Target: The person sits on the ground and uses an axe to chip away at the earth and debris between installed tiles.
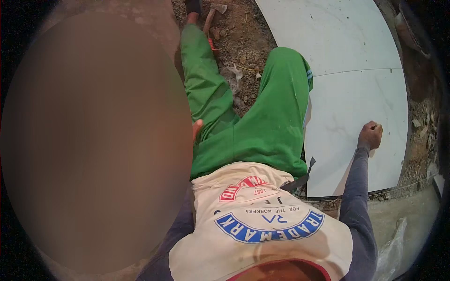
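Note:
My right hand [370,135], its arm stretched out to the side, is closed in a fist on a large white marbled tile [337,164]. Nothing shows in its fingers. A second white tile [328,37] adjoins it on the far side, along a thin dark seam. Only a small part of my left hand [198,129] shows, beside the thigh of my green trousers. A big blurred patch hides the rest of that hand, so its grip does not show.
Near my outstretched foot lies a hatchet [218,8] with a wooden handle. Crumpled clear plastic [232,77] sits on gravelly soil [248,42] between my legs. Rubble runs along the tiles' right edge. A string [393,188] crosses by the near tile edge, with a plastic sheet [393,248] at lower right.

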Tool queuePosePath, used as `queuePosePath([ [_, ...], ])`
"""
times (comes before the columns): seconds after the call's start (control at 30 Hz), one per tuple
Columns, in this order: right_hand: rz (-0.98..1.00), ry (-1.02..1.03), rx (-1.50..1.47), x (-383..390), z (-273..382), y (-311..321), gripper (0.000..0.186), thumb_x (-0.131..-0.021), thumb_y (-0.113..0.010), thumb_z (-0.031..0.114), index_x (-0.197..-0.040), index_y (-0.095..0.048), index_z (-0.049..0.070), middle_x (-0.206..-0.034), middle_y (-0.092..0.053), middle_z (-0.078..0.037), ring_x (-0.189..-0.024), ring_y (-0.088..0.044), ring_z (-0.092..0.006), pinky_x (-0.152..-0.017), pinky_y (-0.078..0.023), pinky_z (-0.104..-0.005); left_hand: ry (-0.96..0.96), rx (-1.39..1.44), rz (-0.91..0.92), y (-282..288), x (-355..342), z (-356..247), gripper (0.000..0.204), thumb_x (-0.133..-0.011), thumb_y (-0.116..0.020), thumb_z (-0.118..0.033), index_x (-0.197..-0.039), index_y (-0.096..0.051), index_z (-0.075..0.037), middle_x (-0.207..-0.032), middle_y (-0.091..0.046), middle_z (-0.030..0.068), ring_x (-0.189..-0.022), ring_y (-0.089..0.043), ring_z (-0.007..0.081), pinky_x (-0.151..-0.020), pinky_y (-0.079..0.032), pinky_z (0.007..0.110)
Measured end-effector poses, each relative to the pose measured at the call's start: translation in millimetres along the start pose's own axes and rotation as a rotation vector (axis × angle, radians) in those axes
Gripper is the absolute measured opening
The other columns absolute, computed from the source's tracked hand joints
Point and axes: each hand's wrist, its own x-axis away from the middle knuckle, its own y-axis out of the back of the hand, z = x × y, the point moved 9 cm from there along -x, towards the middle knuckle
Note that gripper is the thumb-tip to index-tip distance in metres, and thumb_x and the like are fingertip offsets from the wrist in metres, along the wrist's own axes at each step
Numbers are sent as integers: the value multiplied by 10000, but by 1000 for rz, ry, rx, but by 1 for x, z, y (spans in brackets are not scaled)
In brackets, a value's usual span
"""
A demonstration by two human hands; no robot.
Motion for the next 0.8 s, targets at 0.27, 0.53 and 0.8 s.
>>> queuePosePath([
  [0.27,-52,88,-61,26,5,15,209,-932,-537,284,-851,-586,98,-891,-662,-85,-800,-662,-325,-664,-530,-471,-63,-11,89,40,0,1,208,-989,-649,-241,-983,-694,-39,-818,-565,-43,-770,-495,56,-697,-421,234],
  [0.53,-26,107,-126,29,15,13,246,-937,-520,310,-816,-565,100,-867,-659,-64,-767,-654,-314,-667,-518,-470,-138,78,-379,127,32,-52,229,-999,-638,-271,-1000,-716,-56,-861,-611,-28,-794,-536,73,-732,-451,246],
  [0.8,34,66,-55,27,17,6,269,-920,-503,332,-849,-607,94,-939,-690,-71,-801,-668,-313,-688,-529,-452,-570,-141,-480,224,-19,-272,350,-1005,-623,-310,-1171,-694,-10,-1065,-691,64,-1009,-657,167,-953,-518,338],
])
